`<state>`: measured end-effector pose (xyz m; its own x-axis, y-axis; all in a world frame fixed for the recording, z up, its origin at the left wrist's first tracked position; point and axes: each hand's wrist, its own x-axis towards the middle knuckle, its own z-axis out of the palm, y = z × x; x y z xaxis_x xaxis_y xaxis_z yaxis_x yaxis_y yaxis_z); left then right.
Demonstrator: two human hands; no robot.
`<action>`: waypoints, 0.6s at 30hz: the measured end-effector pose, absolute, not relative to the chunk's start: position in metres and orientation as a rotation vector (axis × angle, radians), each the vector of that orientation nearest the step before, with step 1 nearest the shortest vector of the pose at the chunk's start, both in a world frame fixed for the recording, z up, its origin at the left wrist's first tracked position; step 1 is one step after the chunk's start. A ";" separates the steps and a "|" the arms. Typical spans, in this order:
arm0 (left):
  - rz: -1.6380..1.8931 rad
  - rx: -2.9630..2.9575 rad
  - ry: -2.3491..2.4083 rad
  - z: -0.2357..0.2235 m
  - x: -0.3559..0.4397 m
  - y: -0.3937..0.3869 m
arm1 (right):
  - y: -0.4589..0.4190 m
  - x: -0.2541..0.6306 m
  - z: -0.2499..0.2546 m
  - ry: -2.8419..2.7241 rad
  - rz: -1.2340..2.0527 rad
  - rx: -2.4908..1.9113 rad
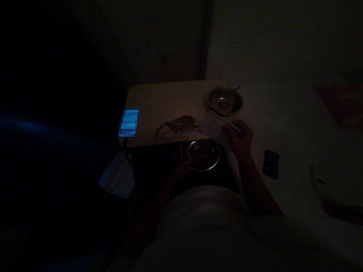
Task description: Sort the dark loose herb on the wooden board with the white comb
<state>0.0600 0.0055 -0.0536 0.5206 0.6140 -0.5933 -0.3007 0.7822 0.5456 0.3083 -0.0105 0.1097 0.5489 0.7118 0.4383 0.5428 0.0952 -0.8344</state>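
In dim light, a scattered heap of small dark bits [183, 124], like seeds or dried leaves, lies on the wooden table [159, 98]. My right hand [241, 138] grips a thin pale card [216, 126] with dark marks or slots along one edge; its far end reaches the heap's right side. Just below the table's front edge, a round metal bowl [200, 155] has dark contents at its bottom. My left hand [185, 166] holds that bowl's left rim, its fingers partly lost in shadow.
Another metal bowl [225, 101] with a utensil handle stands at the table's back right. A phone [271, 164] lies on the pale surface to the right. A lit blue screen [129, 122] is at the table's left end. Something reddish [343, 102] sits far right.
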 end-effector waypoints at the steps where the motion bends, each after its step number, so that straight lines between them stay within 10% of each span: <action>1: 0.561 0.403 0.879 -0.055 0.059 0.006 | -0.011 0.309 0.109 -1.100 0.177 -1.568; 18: 0.556 0.354 0.830 -0.043 0.063 0.006 | -0.016 0.320 0.110 -1.095 0.222 -1.557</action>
